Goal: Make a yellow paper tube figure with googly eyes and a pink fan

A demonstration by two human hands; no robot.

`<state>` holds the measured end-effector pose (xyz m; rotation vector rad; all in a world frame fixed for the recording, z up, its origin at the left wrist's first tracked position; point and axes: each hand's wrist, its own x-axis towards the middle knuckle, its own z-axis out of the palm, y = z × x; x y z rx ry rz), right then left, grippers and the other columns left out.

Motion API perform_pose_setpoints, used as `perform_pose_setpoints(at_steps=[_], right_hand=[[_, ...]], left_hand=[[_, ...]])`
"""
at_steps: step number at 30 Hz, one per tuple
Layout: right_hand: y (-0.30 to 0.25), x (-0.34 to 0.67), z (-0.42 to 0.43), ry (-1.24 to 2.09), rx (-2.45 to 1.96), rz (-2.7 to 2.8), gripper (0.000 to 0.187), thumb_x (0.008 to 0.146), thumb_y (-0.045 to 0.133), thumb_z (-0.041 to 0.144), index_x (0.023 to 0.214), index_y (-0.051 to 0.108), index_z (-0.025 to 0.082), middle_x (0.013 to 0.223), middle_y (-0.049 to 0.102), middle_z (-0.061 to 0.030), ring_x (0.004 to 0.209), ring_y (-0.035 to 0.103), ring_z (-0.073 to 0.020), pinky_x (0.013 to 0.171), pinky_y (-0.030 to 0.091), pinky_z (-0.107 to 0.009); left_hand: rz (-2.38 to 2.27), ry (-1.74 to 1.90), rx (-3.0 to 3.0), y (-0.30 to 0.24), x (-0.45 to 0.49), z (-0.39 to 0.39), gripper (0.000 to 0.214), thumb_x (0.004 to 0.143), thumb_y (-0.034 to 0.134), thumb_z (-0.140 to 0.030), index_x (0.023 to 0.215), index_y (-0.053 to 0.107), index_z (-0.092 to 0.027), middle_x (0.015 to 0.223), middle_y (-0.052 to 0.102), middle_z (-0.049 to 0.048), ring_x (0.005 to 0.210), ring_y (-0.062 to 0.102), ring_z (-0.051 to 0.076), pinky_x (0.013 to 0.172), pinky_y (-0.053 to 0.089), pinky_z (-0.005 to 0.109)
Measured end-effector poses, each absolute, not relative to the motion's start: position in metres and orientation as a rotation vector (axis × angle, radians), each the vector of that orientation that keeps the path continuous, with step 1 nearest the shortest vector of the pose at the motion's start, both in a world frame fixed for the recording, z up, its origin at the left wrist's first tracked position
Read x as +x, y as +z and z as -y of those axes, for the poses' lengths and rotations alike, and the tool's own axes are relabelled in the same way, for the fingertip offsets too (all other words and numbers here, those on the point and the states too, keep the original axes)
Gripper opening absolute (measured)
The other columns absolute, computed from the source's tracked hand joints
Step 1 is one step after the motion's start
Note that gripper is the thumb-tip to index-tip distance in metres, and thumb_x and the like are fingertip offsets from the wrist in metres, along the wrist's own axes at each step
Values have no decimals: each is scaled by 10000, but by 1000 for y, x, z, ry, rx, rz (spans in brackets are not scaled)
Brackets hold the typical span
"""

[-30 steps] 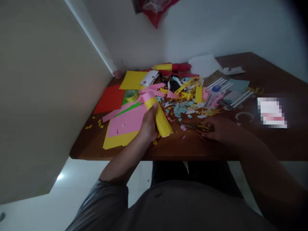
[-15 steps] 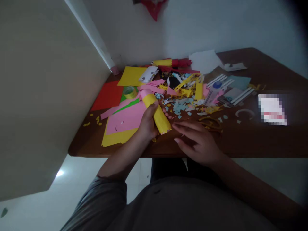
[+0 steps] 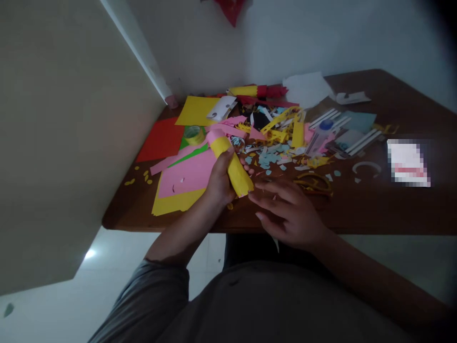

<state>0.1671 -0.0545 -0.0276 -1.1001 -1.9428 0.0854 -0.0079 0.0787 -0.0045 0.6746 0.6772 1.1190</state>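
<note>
My left hand (image 3: 218, 182) is wrapped around a yellow paper roll (image 3: 235, 172) with a pink band at its far end, held tilted over the brown table (image 3: 357, 209). My right hand (image 3: 287, 212) hovers just right of the roll's near end, fingers stretched out and apart, holding nothing. Yellow-handled scissors (image 3: 314, 183) lie on the table just beyond my right hand. Under my left hand lie a pink sheet (image 3: 185, 174) and a yellow sheet (image 3: 171, 202).
Paper scraps in several colours litter the table's middle. A red sheet (image 3: 160, 139), a tape roll (image 3: 193, 134), a glue stick (image 3: 321, 133), another yellow-and-red roll (image 3: 257, 90) and white paper (image 3: 309, 85) lie farther back. A wall panel stands at left.
My right hand left the scissors on the table and moved left to the near end of the yellow roll. The left hand kept its hold on the roll.
</note>
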Motion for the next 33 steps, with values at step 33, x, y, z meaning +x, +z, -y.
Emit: perform_pose_setpoints(at_steps=[33], right_hand=[[-44, 172, 47, 180, -1028, 1941, 673, 1049, 746, 246, 1701, 633, 365, 1549, 779, -95, 1418, 742, -322, 1281, 591, -585]], left_hand=[[-654, 1142, 694, -4, -7, -76, 404, 837, 971, -496, 997, 702, -241, 745, 669, -43, 637, 666, 161, 780, 665, 356]])
